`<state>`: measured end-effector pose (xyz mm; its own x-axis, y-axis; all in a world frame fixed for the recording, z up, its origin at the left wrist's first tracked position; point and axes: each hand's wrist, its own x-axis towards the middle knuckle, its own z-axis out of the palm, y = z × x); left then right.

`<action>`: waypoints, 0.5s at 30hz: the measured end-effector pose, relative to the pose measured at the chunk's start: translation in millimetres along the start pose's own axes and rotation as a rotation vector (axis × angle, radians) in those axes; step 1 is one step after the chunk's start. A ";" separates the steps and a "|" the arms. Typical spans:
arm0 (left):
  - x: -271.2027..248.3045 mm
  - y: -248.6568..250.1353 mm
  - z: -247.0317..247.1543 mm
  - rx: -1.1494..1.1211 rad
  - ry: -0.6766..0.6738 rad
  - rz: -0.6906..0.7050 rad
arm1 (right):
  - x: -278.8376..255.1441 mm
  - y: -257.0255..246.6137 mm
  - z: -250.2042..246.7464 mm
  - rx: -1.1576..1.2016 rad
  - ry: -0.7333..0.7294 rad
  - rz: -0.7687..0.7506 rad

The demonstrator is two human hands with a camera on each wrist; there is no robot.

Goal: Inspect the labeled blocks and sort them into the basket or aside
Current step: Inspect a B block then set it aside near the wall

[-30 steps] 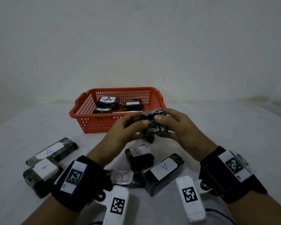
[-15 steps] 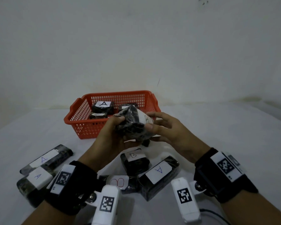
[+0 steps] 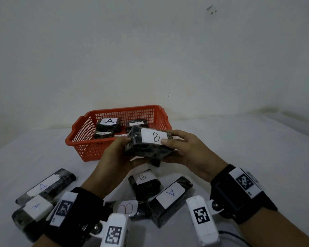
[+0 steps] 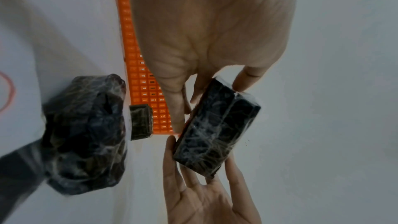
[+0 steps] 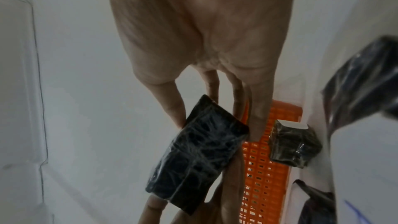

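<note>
Both hands hold a dark, plastic-wrapped block [image 3: 146, 148] in the air just in front of the orange basket [image 3: 82, 145]. Its white label, marked B, faces up toward me. My left hand [image 3: 120, 152] grips its left end from below and my right hand [image 3: 181, 147] pinches its right end, thumb on the label's edge. In the left wrist view the block [image 4: 215, 125] sits between the fingers of both hands. In the right wrist view the block [image 5: 198, 156] shows only its dark side. Blocks labelled A [image 3: 108, 124] lie in the basket.
More blocks lie on the white table near me: a B block [image 3: 144, 184], an A block [image 3: 171, 196], a red-lettered B block [image 3: 127, 209], and two A blocks [image 3: 45, 186] at the left. A small dark block [image 3: 155, 162] sits under my hands. A wall stands behind the basket.
The held block has been turned over between both hands, so its B label now faces up. Before, only its dark wrapped sides showed.
</note>
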<state>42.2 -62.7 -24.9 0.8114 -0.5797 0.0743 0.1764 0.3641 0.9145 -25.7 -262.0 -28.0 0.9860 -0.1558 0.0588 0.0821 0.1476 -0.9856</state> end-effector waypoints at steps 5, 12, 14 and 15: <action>1.9 -0.4 -0.9 0.218 0.054 0.108 | 1.6 1.4 -4.7 -0.040 0.042 -0.058; 3.6 -9.7 2.1 0.320 0.132 0.118 | 4.1 3.3 -5.6 0.003 0.057 -0.006; 3.9 -9.6 2.6 0.328 0.152 0.122 | 3.9 2.7 -6.8 -0.005 0.059 0.033; 3.8 -9.0 3.1 0.338 0.164 0.124 | 3.2 2.0 -7.7 -0.002 0.057 0.046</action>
<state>41.9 -70.4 -31.6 0.8982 -0.4124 0.1524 -0.0992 0.1477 0.9841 -23.5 -269.7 -31.1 0.9789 -0.2041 0.0041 0.0364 0.1543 -0.9873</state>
